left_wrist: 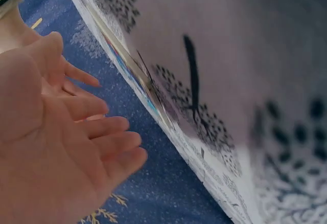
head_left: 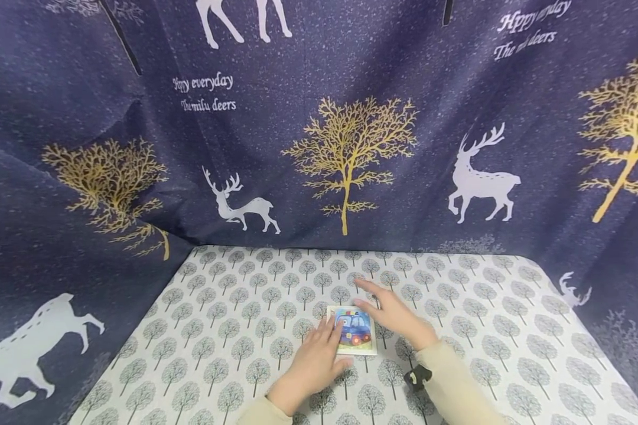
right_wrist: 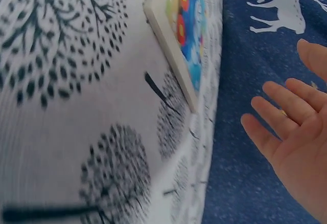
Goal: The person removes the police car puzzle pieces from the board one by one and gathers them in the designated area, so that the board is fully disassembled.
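A small square picture board (head_left: 357, 330) with a blue cartoon car and a pale border lies flat on the tree-print cloth. It looks like a children's puzzle; in the right wrist view the board (right_wrist: 176, 40) shows a thick, light wood-like edge. Over its left side hovers my left hand (head_left: 316, 357), fingers extended; the left wrist view shows this hand (left_wrist: 76, 137) apart from the board with nothing in the palm. At the board's upper right is my right hand (head_left: 396, 316), and the right wrist view shows that hand (right_wrist: 294, 127) with fingers spread, holding nothing.
White cloth (head_left: 218, 330) printed with grey trees covers the table. Behind and along the sides hangs a dark blue curtain (head_left: 298, 71) with deer and golden trees. A small black object (head_left: 417, 376) sits at the right sleeve cuff.
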`<state>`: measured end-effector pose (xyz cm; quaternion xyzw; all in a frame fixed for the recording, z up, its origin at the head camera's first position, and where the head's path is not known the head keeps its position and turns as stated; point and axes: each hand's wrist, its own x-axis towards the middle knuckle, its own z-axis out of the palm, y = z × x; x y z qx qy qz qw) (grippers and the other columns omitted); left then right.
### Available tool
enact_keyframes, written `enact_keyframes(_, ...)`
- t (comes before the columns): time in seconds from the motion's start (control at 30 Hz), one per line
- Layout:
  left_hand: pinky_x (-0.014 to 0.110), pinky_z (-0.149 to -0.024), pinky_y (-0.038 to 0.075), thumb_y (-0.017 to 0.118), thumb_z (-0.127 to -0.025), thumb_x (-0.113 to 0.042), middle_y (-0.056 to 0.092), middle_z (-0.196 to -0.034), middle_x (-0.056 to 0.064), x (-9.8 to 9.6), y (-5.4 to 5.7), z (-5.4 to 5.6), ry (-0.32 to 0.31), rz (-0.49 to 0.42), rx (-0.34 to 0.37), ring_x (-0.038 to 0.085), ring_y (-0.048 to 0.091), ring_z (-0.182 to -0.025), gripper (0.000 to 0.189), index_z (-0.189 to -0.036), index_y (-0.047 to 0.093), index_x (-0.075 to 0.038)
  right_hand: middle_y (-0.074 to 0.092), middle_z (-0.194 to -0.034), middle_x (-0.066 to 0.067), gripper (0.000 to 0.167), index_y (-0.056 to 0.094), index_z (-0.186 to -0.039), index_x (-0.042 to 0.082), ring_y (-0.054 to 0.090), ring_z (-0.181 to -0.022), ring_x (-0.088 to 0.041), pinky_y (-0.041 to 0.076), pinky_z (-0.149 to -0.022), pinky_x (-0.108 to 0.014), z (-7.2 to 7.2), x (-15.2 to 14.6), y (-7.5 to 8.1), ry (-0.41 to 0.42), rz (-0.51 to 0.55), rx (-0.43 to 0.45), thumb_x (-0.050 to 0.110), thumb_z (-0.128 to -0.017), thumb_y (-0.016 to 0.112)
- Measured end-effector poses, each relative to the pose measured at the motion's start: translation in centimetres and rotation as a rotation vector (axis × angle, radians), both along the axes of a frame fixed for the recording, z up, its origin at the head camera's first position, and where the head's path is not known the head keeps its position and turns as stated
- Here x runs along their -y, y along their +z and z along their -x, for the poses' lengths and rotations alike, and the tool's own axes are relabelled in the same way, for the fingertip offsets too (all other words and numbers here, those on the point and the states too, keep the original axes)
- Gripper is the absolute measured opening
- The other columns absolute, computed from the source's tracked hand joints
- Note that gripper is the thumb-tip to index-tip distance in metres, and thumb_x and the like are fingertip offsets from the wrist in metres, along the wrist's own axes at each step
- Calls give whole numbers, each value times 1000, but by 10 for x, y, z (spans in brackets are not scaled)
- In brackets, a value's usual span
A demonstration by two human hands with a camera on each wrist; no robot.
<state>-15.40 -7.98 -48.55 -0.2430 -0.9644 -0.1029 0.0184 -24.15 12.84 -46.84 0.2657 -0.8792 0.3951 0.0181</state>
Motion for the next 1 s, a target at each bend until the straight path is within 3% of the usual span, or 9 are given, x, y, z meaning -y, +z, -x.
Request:
enact_keyframes(0.37, 54, -110, 30, 51, -92, -54, 32, -151, 22, -10, 6, -7, 54, 78, 98, 39, 30, -139, 77, -146, 38, -1, 56, -133, -19, 43, 50, -134, -5, 56, -118, -36, 50, -94, -44, 14, 17, -13, 193, 83, 104, 18, -98, 55)
enact_keyframes(0.63, 51, -110, 32, 51, -90, -58, 33, -151, 21, -14, 0, -8, 113, 114, 147, 38, 34, -138, 78, -145, 41, -3, 64, -122, -17, 39, 56, -129, -4, 62, -108, -31, 51, -93, -45, 21, 26, -19, 196, 80, 150, 15, -95, 60)
enact_keyframes(1.0, 47, -111, 32, 52, -90, -56, 29, -152, 24, -17, 2, -9, 125, 112, 186, 38, 32, -138, 77, -144, 42, -2, 71, -104, -13, 36, 63, -121, -1, 67, -95, -26, 54, -88, -38, 29, 31, -30, 156, 85, 192, 1, -85, 68)
